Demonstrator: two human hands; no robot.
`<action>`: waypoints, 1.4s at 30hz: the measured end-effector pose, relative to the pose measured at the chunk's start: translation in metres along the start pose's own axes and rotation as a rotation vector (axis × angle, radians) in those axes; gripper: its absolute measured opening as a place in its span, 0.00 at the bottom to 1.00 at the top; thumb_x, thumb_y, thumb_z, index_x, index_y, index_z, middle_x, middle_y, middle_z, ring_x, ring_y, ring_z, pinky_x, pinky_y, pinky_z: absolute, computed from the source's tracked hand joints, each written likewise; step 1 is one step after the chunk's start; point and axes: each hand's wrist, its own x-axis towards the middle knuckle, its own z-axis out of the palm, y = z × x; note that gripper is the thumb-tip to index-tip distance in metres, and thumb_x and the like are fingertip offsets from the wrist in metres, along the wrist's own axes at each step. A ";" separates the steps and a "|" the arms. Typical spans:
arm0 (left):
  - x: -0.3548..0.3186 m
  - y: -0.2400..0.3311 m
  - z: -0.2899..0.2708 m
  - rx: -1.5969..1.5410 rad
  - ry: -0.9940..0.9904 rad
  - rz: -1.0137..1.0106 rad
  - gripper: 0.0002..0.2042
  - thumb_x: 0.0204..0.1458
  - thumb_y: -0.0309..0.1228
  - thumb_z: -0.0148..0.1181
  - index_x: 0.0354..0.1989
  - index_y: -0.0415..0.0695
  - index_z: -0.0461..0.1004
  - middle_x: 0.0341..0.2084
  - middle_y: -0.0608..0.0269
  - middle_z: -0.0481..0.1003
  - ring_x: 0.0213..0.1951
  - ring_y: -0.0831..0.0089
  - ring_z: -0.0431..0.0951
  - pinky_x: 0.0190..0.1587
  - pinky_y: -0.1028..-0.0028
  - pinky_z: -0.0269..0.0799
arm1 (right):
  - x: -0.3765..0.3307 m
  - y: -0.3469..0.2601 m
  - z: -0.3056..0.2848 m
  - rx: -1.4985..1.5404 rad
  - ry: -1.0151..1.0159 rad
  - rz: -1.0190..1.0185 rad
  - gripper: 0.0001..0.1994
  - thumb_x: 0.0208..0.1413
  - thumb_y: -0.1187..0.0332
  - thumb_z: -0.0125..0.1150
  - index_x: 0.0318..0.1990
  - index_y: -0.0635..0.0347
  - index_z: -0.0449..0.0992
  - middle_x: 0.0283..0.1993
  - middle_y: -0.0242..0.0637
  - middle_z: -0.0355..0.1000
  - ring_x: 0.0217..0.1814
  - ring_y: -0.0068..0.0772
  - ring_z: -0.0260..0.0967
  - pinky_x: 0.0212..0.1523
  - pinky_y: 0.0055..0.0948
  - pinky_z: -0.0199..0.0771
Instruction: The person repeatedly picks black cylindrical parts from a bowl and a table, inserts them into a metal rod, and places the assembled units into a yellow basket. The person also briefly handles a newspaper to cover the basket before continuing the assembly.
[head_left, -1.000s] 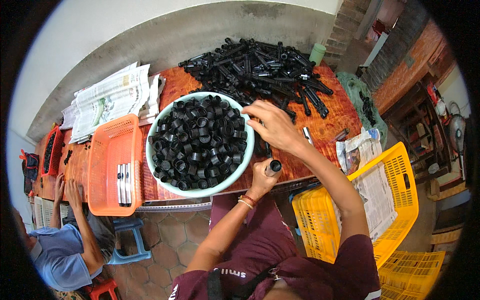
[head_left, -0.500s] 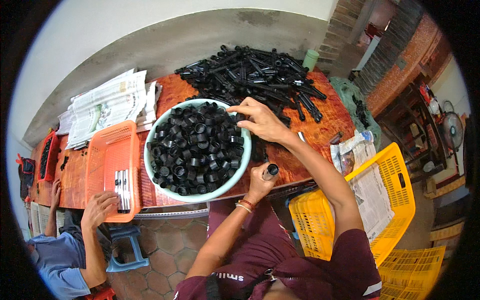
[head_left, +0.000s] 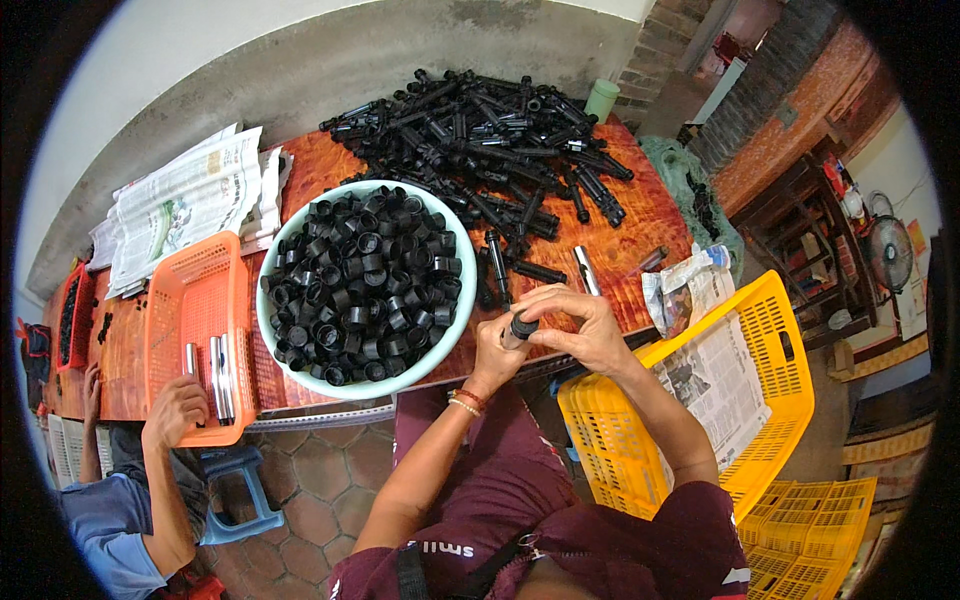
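Note:
My left hand (head_left: 494, 358) is wrapped round a silver tube (head_left: 512, 342), held upright before my lap; its lower part is hidden in the fist. A short black cap (head_left: 523, 325) sits at the tube's upper end, pinched between the thumb and fingers of my right hand (head_left: 592, 332). Just left of my hands, a pale green basin (head_left: 468, 300) is heaped with loose black caps (head_left: 365, 285). Beyond them lie several black rods (head_left: 497, 268) and another silver tube (head_left: 586, 270) on the wooden table (head_left: 655, 290).
A big pile of black rods (head_left: 480, 130) covers the table's back. To the left stand newspapers (head_left: 185, 205) and an orange basket (head_left: 165, 340) with silver tubes, where a co-worker's hand (head_left: 175, 408) reaches in. Yellow crates (head_left: 620, 430) are at my right.
My right hand has come from the basin's edge to the tube in my left hand, bringing a black cap onto its top. The co-worker's basket holds a tube in a new position.

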 end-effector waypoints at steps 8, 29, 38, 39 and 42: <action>-0.001 -0.007 0.000 0.033 -0.023 -0.005 0.08 0.44 0.24 0.63 0.32 0.36 0.75 0.18 0.56 0.73 0.21 0.73 0.74 0.26 0.72 0.68 | -0.003 0.001 0.002 -0.074 0.040 -0.017 0.15 0.42 0.72 0.70 0.41 0.63 0.78 0.47 0.41 0.75 0.53 0.38 0.71 0.56 0.36 0.68; 0.010 0.011 -0.004 -0.045 -0.247 -0.043 0.08 0.45 0.28 0.64 0.33 0.37 0.78 0.20 0.52 0.76 0.22 0.66 0.79 0.26 0.70 0.70 | 0.026 -0.039 -0.026 -0.488 -0.424 -0.128 0.17 0.45 0.74 0.64 0.45 0.62 0.76 0.38 0.41 0.70 0.43 0.45 0.69 0.45 0.39 0.70; 0.009 0.018 0.009 0.055 -0.123 0.031 0.12 0.42 0.33 0.70 0.31 0.38 0.76 0.17 0.53 0.72 0.19 0.62 0.73 0.24 0.69 0.67 | 0.015 -0.046 -0.037 -0.519 -0.382 -0.028 0.16 0.46 0.72 0.65 0.45 0.63 0.75 0.33 0.43 0.68 0.37 0.49 0.69 0.38 0.41 0.70; 0.007 0.014 0.010 0.041 -0.072 0.084 0.14 0.41 0.34 0.71 0.29 0.39 0.76 0.15 0.55 0.71 0.15 0.64 0.69 0.22 0.69 0.66 | 0.015 -0.045 -0.035 -0.520 -0.380 -0.039 0.16 0.46 0.71 0.65 0.45 0.63 0.76 0.32 0.43 0.67 0.36 0.49 0.68 0.37 0.41 0.69; 0.004 0.009 0.008 0.057 -0.077 0.069 0.17 0.41 0.39 0.73 0.27 0.39 0.74 0.13 0.57 0.70 0.14 0.69 0.69 0.21 0.70 0.65 | 0.019 -0.047 -0.030 -0.518 -0.375 -0.047 0.16 0.45 0.70 0.66 0.43 0.63 0.76 0.30 0.42 0.66 0.34 0.49 0.67 0.36 0.40 0.67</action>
